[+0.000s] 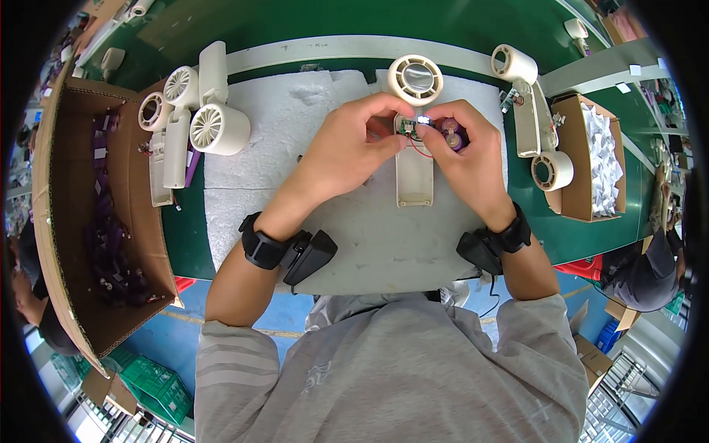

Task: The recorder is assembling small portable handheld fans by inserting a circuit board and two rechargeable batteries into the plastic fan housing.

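Note:
A small green circuit board (407, 127) with a bright spot of light at its right end is pinched between my two hands. My left hand (353, 144) grips its left side with thumb and forefinger. My right hand (473, 148) pinches its right end, and purple battery cells (453, 135) sit in the curl of that hand. A red wire (421, 151) loops below the board. Under my hands lies an open cream handheld-fan housing, its round head (416, 80) beyond them and its hollow handle (415, 181) nearer me.
Grey-white foam sheets (251, 184) cover the green bench (185, 232). Cream fan housings (220, 129) lie on the left, with more housings (527, 125) on the right. A cardboard box (148, 244) at left holds purple batteries; another box (565, 199) at right holds white pieces.

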The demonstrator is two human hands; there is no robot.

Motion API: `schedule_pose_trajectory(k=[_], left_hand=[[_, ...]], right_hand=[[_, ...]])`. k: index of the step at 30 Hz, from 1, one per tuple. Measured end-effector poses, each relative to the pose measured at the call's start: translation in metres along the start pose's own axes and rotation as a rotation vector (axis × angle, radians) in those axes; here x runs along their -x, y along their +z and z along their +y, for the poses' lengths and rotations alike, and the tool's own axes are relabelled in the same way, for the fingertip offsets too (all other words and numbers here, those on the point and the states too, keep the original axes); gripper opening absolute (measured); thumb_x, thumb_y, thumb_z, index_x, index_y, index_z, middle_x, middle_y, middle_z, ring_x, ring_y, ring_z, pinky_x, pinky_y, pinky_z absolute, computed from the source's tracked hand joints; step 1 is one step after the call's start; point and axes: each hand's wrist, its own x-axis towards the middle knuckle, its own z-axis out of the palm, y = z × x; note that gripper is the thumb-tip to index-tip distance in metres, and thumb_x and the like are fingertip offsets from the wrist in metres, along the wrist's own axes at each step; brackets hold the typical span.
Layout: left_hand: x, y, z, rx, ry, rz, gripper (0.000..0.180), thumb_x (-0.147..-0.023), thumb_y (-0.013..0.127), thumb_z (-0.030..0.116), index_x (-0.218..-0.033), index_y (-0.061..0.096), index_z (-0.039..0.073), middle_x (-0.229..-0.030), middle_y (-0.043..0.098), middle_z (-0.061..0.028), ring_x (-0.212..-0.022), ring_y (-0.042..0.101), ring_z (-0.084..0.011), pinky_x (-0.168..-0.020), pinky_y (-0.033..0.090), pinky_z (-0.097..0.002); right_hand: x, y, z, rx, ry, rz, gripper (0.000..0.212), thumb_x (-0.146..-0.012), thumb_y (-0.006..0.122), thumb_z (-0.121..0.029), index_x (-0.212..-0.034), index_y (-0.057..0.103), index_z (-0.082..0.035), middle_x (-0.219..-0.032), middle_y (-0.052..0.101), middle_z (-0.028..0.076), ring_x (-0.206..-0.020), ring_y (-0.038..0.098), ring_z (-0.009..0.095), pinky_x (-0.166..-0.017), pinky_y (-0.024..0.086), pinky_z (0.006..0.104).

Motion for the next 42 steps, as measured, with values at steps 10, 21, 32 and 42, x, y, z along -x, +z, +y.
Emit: schedule_pose_trajectory(k=[10, 21, 32, 42], left_hand=[[0.002, 0.010, 0.007, -0.147, -0.005, 0.120, 0.027, -0.073, 0.067, 0.001, -0.097, 0.056, 0.004, -0.088, 0.065, -0.0082, -0.069, 0.061, -0.0165, -0.065, 0.050, -0.0309], [0.004, 0.012, 0.011, -0.219, -0.034, 0.148, 0.024, -0.073, 0.066, 0.001, -0.094, 0.054, 0.004, -0.075, 0.062, -0.0089, -0.063, 0.061, -0.0185, -0.061, 0.049, -0.0324], [0.003, -0.002, 0.017, -0.237, 0.012, 0.015, 0.028, -0.075, 0.064, -0.001, -0.101, 0.066, 0.007, -0.074, 0.065, -0.0087, -0.063, 0.062, -0.0217, -0.062, 0.050, -0.0329], [-0.001, -0.004, 0.003, -0.384, 0.295, -0.023, 0.038, -0.075, 0.063, 0.000, -0.109, 0.072, 0.013, -0.101, 0.066, -0.0130, -0.078, 0.064, -0.0256, -0.071, 0.052, -0.0338]], right_hand=[[0.001, -0.001, 0.000, -0.003, -0.086, -0.018, 0.020, -0.077, 0.073, 0.000, -0.096, 0.067, -0.001, -0.090, 0.063, 0.007, -0.072, 0.061, 0.015, -0.065, 0.048, 0.0251], [0.004, 0.003, 0.000, 0.165, -0.200, 0.030, 0.019, -0.076, 0.076, -0.003, -0.093, 0.070, -0.001, -0.088, 0.063, 0.009, -0.068, 0.062, 0.018, -0.059, 0.049, 0.0267], [0.005, 0.003, -0.001, 0.161, -0.144, 0.024, 0.017, -0.077, 0.075, -0.003, -0.092, 0.068, 0.000, -0.086, 0.063, 0.009, -0.067, 0.061, 0.017, -0.059, 0.049, 0.0264], [0.002, -0.008, -0.008, 0.096, 0.111, -0.217, 0.037, -0.080, 0.073, -0.006, -0.113, 0.057, -0.003, -0.084, 0.059, 0.005, -0.067, 0.057, 0.012, -0.058, 0.046, 0.0264]])
